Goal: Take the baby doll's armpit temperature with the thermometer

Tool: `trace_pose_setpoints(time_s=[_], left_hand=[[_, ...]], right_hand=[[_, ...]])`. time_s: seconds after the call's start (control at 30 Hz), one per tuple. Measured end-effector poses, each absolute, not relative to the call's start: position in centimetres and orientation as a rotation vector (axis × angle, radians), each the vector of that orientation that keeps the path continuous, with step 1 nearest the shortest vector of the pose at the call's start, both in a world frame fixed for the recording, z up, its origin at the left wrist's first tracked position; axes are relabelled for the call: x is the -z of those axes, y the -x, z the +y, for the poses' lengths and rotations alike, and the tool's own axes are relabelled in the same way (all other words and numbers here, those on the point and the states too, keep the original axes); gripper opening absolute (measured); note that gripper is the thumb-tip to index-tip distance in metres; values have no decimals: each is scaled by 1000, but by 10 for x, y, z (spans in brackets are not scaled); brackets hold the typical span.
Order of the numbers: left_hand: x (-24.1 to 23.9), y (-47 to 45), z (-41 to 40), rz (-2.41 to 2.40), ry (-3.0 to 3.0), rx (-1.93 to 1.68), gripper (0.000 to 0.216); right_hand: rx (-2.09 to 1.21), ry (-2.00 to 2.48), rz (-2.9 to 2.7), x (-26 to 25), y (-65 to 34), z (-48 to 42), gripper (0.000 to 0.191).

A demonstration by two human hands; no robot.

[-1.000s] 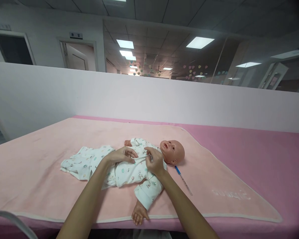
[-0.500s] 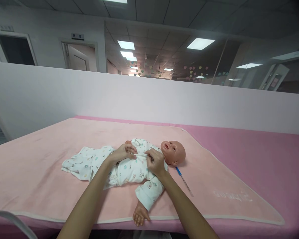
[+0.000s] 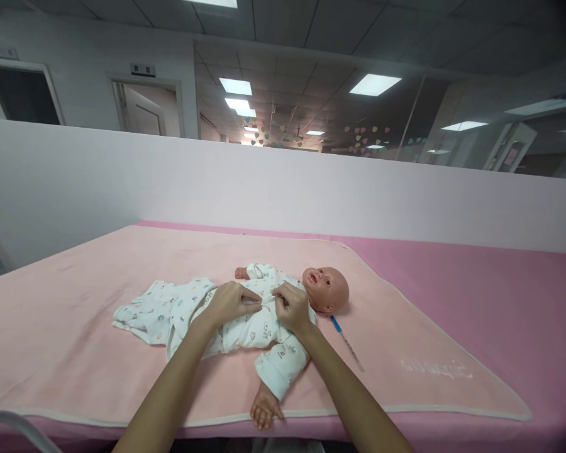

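A baby doll (image 3: 238, 335) is lying face up on a peach blanket (image 3: 405, 333) covering much of a pink counter (image 3: 514, 302); over its chest, the right hand (image 3: 291, 306) is curling inward and appears to be pinching the white cloth of the printed shirt (image 3: 266, 331), while the left hand (image 3: 230, 304) is resting thumb and forefinger against the same front, though whether they are gripping cloth one cannot tell; the two are facing each other from opposite sides, probably so that the fabric between them is staying under control, and the doll's pose is presumably leaving its front within reach; its head (image 3: 334, 290) is pointing right, its long axis running across the counter with a slight slant, the trousers (image 3: 155, 308) trailing left and a touch nearer the person; the near sleeve (image 3: 279, 371) is angling toward the front edge; a slender blue-ended stick (image 3: 348, 345) is lying just beside the head, slanting toward the near right, perhaps sitting there to be clear of the fingers; a white partition (image 3: 283, 189) is standing behind.
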State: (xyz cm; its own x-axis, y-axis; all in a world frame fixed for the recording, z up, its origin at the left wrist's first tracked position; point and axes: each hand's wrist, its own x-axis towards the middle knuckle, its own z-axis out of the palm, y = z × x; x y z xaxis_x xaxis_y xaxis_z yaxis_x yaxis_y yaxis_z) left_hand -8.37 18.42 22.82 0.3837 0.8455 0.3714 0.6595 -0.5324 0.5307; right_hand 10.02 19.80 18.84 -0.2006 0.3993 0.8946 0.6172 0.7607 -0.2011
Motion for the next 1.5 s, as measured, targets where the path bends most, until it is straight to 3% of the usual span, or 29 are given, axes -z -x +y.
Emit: trace_pose_setpoints(time_s=[0.27,0.43,0.53,0.63,0.73,0.9,1.0,1.17,1.37,1.5], left_hand=[[-219,78,186,1207,-2337,-1004,22],[-222,79,185,1171,-2175,-1041,39],[-226,86,183,1160,-2111,-1063,45],[-229,97,181,1117,-1999,-994,50],[-234,102,185,1027,-1882,-1008,42],[-247,75,212,929,-1710,-1361,30],[-242,49,228,973,-1965,-1199,26],[-224,33,228,920,-2208,-851,42],[-216,40,228,849,-2247,-853,29],[-209,44,241,881,-1976,-918,39]], right_hand=[[240,824,-1863,-185,-104,201,14],[243,848,-1878,-183,-105,201,30],[242,834,-1862,-186,-103,200,16],[214,794,-1834,-190,-101,197,21],[165,766,-1814,-190,-101,196,22],[142,764,-1803,-189,-102,199,22],[203,836,-1758,-196,-102,194,24],[359,913,-1718,-209,-130,158,27],[586,1579,-1567,-169,-208,98,18],[553,1969,-1498,-134,-241,71,25]])
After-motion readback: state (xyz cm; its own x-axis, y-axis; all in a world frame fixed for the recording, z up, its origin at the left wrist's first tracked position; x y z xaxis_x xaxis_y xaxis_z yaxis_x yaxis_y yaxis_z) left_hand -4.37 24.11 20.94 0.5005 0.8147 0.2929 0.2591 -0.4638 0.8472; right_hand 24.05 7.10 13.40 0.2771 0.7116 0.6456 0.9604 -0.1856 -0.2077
